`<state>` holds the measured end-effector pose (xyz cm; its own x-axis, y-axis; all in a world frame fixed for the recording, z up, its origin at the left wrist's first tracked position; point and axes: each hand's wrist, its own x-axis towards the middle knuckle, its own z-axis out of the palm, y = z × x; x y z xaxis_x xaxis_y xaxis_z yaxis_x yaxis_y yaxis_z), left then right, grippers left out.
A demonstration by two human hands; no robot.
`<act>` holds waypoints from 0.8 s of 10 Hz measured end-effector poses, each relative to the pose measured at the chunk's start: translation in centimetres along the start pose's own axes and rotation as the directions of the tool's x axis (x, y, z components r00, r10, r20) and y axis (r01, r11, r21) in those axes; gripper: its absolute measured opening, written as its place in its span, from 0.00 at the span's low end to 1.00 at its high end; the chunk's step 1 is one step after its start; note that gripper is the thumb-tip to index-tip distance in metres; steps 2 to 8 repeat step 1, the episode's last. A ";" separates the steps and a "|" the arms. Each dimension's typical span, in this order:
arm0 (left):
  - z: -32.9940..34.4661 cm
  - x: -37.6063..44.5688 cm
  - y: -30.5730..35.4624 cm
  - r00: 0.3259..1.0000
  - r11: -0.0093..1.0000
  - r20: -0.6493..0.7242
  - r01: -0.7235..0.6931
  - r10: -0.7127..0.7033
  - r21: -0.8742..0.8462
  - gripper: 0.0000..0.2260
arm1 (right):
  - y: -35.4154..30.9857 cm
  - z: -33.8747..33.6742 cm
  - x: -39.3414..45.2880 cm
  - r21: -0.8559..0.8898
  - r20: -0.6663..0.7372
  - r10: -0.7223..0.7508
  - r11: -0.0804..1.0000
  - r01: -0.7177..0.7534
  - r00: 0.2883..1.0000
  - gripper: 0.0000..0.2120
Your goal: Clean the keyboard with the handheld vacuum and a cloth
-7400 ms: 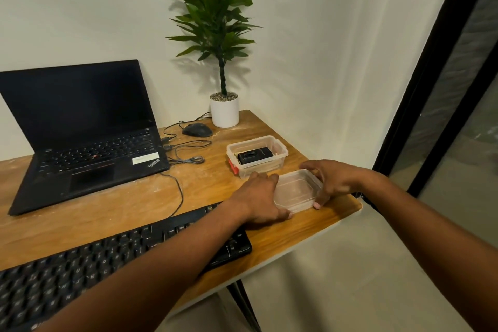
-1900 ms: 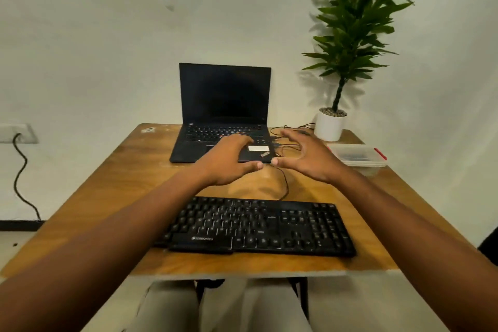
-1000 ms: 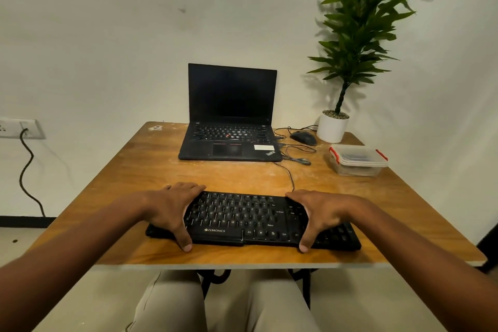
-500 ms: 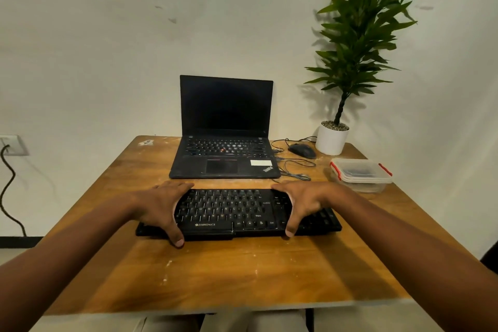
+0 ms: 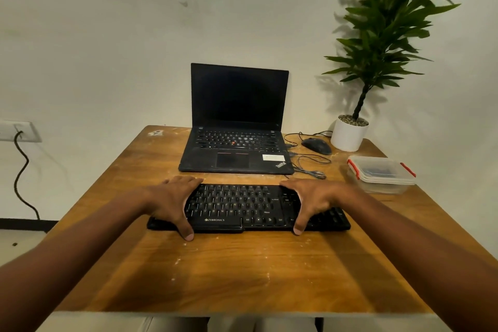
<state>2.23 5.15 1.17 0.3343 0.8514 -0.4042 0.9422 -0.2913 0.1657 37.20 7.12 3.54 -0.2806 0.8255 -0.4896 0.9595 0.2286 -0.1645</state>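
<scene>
Keyboard [image 5: 242,206], black and full-sized, lies flat across the middle of the wooden table [image 5: 242,272], its long side parallel to the near edge, with the brand name printed on its front lip. The left hand [image 5: 172,201] lies over the keyboard's left end, fingers reaching to the far edge and the thumb hooked down over the near edge onto the wood, so the hand spans the board and grips it front to back. The right hand [image 5: 312,198] does the same to the right of the letter keys, fingers at the far edge and thumb curled over the near edge; the keys at the far right end stay uncovered beyond it. Both forearms stretch in from the bottom corners of the view.

Just behind the keyboard, an open black laptop [image 5: 237,127] faces the person, its screen dark. To its right sit a dark mouse [image 5: 316,145] and a loose tangle of thin cable [image 5: 310,167]. A potted plant [image 5: 377,43] in a white pot stands at the table's far right corner. Near the right edge rests a clear lidded container [image 5: 381,175] with red clips, something dark inside. A wall socket [image 5: 18,131] with a black cord shows at the left.
</scene>
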 end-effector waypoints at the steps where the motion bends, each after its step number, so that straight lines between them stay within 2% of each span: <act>1: 0.1 -0.3 0.2 1.000 1.000 0.021 0.000 0.000 -0.005 0.70 | -0.3 0.0 -0.6 0.044 0.015 -0.005 0.999 0.004 1.000 0.63; 8: 0.1 -0.3 0.2 1.000 1.000 0.021 0.000 0.000 -0.005 0.70 | -0.3 0.0 -0.6 0.044 0.015 -0.005 0.999 0.004 1.000 0.63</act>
